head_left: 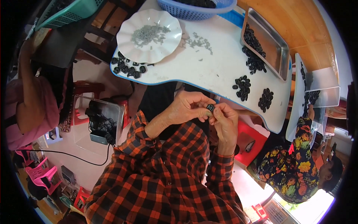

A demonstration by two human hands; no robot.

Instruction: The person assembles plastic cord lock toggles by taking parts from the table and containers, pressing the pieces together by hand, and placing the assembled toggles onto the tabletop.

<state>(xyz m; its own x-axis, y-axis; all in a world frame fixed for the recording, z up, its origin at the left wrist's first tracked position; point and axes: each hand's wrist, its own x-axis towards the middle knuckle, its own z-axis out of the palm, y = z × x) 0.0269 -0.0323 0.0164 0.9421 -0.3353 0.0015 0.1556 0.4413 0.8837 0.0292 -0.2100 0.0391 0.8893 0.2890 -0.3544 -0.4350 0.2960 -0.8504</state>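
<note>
Two hands pinched together: left hand [186, 108] and right hand [225, 120], fingertips closed on small black part [210, 107], just below white table [223, 63]. Slip likely from so shallow a pinch, onto lap. Beyond: black pieces [243, 87], white plate [149, 35].

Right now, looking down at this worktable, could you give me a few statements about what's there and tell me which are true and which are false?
1. Both hands hold one small black part between them. True: the left hand and right hand pinch it together.
2. The white scalloped plate holds black rings. False: it holds small grey pieces.
3. A metal tray with black parts lies at the table's right side. True.
4. The basket at the top is red. False: it is blue.
5. The person's sleeves are plain white. False: they are orange and black plaid.
</note>
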